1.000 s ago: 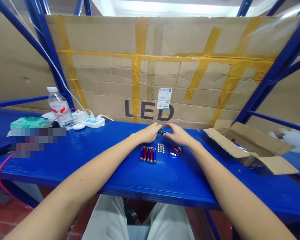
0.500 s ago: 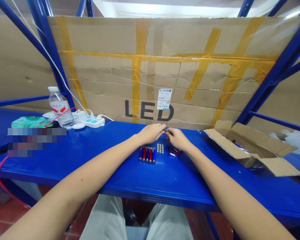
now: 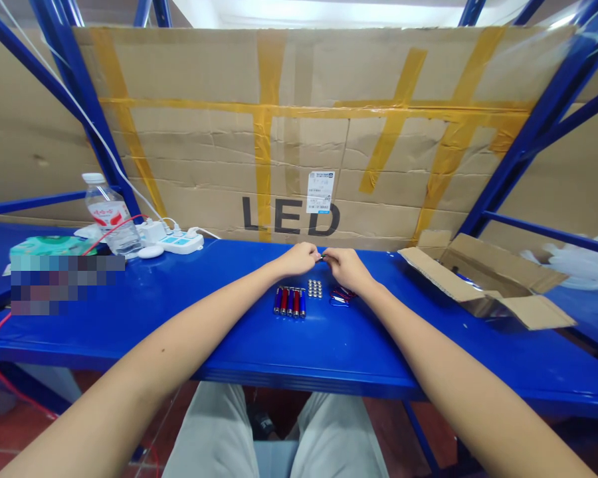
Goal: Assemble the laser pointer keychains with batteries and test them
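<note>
My left hand (image 3: 299,259) and my right hand (image 3: 347,269) meet above the far half of the blue table. Between their fingertips is a small dark, shiny piece (image 3: 321,257), mostly covered by the fingers; its kind does not show. Both hands are closed in a pinch on it. Nearer to me, several red and blue mini flashlights (image 3: 290,303) lie side by side in a row. To their right are small silver button cells (image 3: 315,289) in a neat grid. Red and blue carabiner clips (image 3: 341,297) lie in a pile below my right hand.
An open cardboard box (image 3: 478,275) stands on the right. On the left are a water bottle (image 3: 110,216), a power strip (image 3: 182,243) with cables, and a green packet (image 3: 50,247). A large cardboard sheet (image 3: 219,153) closes off the back of the blue table (image 3: 299,352).
The whole view has shifted slightly. My fingers have turned a little around the small dark piece, and both hands still hold it. The flashlights, button cells and clips stay in place.
</note>
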The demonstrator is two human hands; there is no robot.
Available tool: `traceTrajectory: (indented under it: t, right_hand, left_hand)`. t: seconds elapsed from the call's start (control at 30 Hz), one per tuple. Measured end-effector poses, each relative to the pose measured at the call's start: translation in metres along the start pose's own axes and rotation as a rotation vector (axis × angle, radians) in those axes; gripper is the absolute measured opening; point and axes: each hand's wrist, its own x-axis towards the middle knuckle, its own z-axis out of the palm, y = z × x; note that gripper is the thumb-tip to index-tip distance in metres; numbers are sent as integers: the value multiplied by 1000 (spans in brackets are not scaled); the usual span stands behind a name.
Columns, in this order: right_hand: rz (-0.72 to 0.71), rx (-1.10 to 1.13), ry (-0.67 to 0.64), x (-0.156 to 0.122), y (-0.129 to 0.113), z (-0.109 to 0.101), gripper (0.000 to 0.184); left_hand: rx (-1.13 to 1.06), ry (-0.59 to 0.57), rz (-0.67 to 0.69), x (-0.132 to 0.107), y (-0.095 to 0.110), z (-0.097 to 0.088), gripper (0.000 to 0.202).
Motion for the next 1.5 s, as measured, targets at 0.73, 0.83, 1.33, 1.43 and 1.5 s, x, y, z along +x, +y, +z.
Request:
traceTrajectory:
  t: [0.73,0.83,1.33,1.43,1.5]
  right_hand:
    - [183,-71,-156,-4,17,-7,23]
    - [186,-53,-162,-4,16,-4,23]
    - [173,224,-141,-7,6,-1,15]
    - [155,219,-164,-7,7,1,15]
    - [148,219,-173,-7,7,0,16]
  left_hand:
    - [490,-185,301,5,-23,2,19]
    - [446,-208,267,8,-26,1,16]
    - [215,-77,135,8,-40,1,18]
    - [166,-130,132,11,-41,6,20]
    - [141,-155,116,12,-42,8,22]
